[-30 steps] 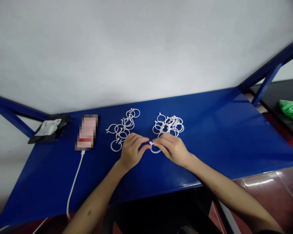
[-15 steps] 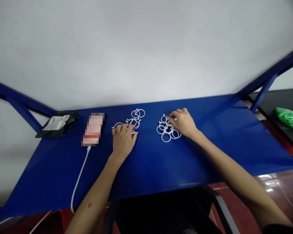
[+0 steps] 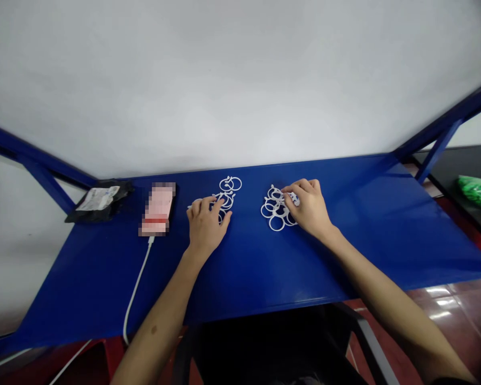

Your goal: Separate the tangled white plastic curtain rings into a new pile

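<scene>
Two hands worked over one table (image 3: 248, 272), where white rings lay in two heaps, one by each hand. The left hand (image 3: 206, 227) was palm down at the left heap (image 3: 226, 200), its fingers spread and bent slightly over the near rings, the thumb apart from them at two o'clock. Whether those fingertips pressed on any ring could not be told. Two rings of this heap showed clearly at its one o'clock end, overlapping each other; the rest overlapped or were partly under the hand, so a full count was not possible.

The right hand (image 3: 308, 208) had the right heap (image 3: 278, 209) at its nine o'clock. Its fingers were curled, with thumb and forefinger close together at the rings; whether they pinched one could not be told. At least five rings could be made out there, tangled across one another, one of them lying at the heap's six o'clock edge. The two heaps were well apart.

Between nine and ten o'clock from the left hand lay one phone (image 3: 158, 208), with one white cable (image 3: 137, 286) running from its lower end towards seven o'clock. One black packet (image 3: 100, 202) with one white label lay at the phone's nine o'clock. Far off at the right hand's three o'clock was one green bag (image 3: 479, 193).
</scene>
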`<action>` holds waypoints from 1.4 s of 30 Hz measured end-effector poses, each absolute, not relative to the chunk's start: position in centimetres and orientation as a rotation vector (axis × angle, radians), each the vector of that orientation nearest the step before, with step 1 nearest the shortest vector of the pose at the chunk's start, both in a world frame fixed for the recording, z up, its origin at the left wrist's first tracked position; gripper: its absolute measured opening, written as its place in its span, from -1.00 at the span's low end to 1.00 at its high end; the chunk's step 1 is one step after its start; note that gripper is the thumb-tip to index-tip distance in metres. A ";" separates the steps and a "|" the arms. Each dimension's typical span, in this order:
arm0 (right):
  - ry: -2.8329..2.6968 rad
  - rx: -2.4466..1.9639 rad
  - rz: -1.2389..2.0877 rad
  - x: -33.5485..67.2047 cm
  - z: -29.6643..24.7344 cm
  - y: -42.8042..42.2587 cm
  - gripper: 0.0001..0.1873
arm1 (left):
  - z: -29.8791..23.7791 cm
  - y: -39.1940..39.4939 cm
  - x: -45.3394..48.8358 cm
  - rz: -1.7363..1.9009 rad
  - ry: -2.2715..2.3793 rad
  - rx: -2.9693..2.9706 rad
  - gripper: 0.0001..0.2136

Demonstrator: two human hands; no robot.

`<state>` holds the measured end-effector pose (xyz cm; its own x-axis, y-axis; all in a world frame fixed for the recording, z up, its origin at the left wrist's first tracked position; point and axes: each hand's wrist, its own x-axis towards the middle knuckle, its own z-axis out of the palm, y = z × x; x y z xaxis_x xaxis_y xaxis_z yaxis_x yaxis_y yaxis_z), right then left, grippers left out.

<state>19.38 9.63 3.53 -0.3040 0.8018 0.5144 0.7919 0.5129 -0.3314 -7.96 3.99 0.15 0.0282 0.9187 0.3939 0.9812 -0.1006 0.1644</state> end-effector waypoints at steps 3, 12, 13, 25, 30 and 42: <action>-2.096 -1.251 0.027 18.6 3.5 7.8 -0.85 | -0.3 4.2 -7.6 -0.585 -1.936 -2.141 -0.82; -2.119 -1.090 0.199 16.5 2.0 3.9 -0.86 | -0.1 3.7 -6.8 -0.807 -1.699 -2.065 -0.92; -2.121 -1.079 0.223 16.4 1.9 3.7 -0.86 | 0.1 3.4 -6.6 -0.832 -1.679 -2.059 -0.93; -2.108 -0.948 0.656 15.8 1.6 2.6 -0.77 | 1.8 0.4 -2.8 -0.981 -1.284 -2.301 -0.95; -2.093 -0.911 0.723 15.7 1.1 2.4 -0.92 | 1.8 0.5 -3.1 -1.000 -1.198 -2.413 -0.93; -1.998 -0.899 0.860 15.7 1.4 2.5 -0.91 | 1.4 0.9 -4.1 -1.289 -1.249 -2.490 -0.76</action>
<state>15.72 2.48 1.39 -0.4563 0.8120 0.3640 0.2937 0.5236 -0.7998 -4.11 0.89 1.35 0.3172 0.6291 0.7096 0.6896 -0.6667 0.2828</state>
